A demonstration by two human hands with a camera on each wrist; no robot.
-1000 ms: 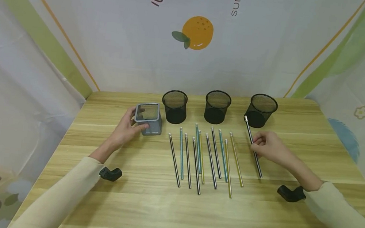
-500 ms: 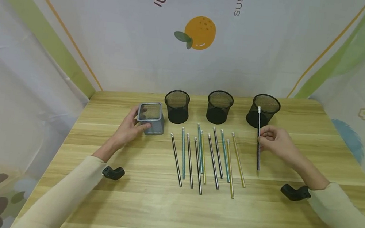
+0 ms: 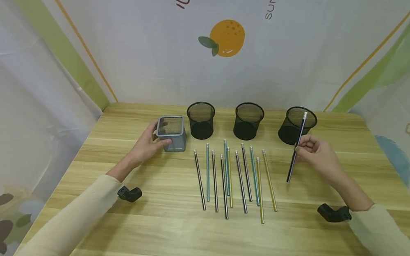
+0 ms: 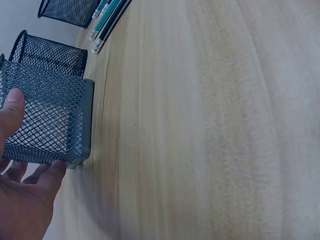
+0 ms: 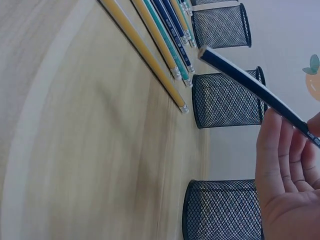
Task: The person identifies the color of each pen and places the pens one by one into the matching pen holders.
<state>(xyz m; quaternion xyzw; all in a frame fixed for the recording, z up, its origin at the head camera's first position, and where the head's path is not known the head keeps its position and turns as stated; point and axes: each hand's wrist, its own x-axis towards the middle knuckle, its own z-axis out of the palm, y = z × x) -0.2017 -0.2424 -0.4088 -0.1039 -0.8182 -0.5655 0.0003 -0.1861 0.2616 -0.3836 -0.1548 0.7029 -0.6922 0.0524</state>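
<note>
Evidently, at the lifting step, the right hand pinched a dark-blue wooden pencil in front of the rightmost round black mesh cup, the left hand gripped a square grey mesh holder well left of it, and rim clearance seemed needed next.

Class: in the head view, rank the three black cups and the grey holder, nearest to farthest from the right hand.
1. Right cup, just beyond the right hand.
2. Middle cup, back centre.
3. Left cup, back left.
4. Grey holder, in the left hand.
</note>
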